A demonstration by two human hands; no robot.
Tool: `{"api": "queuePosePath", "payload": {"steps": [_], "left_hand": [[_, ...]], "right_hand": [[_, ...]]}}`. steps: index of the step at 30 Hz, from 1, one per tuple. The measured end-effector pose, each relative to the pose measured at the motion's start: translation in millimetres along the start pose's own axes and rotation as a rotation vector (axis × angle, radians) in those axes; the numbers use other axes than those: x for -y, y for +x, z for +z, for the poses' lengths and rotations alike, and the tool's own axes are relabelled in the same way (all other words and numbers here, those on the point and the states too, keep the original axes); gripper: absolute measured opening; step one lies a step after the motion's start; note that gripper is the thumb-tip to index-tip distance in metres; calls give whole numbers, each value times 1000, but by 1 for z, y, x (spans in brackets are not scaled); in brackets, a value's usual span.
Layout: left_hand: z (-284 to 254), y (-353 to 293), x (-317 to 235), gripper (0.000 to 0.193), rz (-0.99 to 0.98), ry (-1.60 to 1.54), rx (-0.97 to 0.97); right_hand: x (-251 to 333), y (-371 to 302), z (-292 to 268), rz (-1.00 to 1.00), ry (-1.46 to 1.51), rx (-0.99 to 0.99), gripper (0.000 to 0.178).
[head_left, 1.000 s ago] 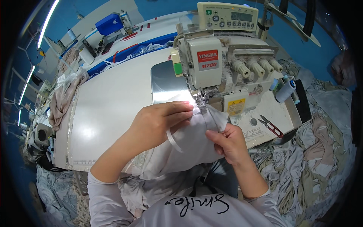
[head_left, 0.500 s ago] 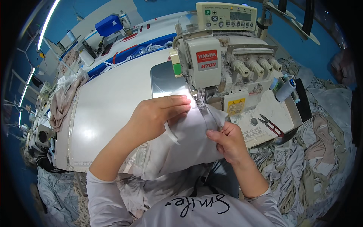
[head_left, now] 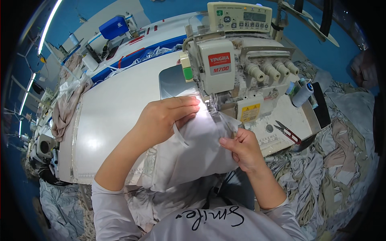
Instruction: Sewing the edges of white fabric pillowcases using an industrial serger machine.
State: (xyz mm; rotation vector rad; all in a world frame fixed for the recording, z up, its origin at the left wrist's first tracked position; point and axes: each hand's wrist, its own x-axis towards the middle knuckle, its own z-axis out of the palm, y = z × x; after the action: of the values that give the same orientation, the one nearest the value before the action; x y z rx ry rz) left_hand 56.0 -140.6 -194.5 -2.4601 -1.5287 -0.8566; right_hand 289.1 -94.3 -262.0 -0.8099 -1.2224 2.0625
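Note:
A piece of white fabric (head_left: 193,154) lies under the presser foot (head_left: 212,105) of a white overlock sewing machine (head_left: 217,68) and drapes over the table's front edge. Just left of the foot, my left hand (head_left: 163,119) is closed on the fabric, its fingers pressed together. A narrow white strip (head_left: 180,135) hangs below those fingers. My right hand (head_left: 243,150) pinches the fabric's right edge between thumb and fingers, nearer to me than the foot. The needle area is lit brightly, and the fingertips of my right hand are partly hidden by cloth.
Red-handled thread snips (head_left: 288,132) lie on the table at the right, near a thread cone (head_left: 302,95). Heaps of cloth (head_left: 305,180) fill the right side below the table. A control panel (head_left: 240,18) tops the machine. Bunched beige cloth (head_left: 66,114) hangs at the table's left edge.
The fabric has fed a little farther under the foot, and more of it covers the metal plate behind. My left hand has shifted slightly away with it; my right hand keeps its pinch.

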Motion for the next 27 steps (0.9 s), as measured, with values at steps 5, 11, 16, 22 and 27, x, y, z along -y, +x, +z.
{"api": "queuePosePath", "payload": {"steps": [5,11,16,22,27], "left_hand": [[1,-1,0,25,-4,18,1],[-7,7,-14,29,8,16,28],[-15,-21,-54,65,-324,188,108],[4,-42,-76,52,-473,106,-139],[-3,-25,-85,36,-27,203,-10]], "right_hand": [[3,-1,1,3,-5,-18,22],[0,-4,0,-31,-65,-47,26],[-5,-4,-5,-43,-190,-38,43],[-9,-9,-2,-114,-336,-123,21],[-12,-21,22,-419,-716,-244,18]]}}
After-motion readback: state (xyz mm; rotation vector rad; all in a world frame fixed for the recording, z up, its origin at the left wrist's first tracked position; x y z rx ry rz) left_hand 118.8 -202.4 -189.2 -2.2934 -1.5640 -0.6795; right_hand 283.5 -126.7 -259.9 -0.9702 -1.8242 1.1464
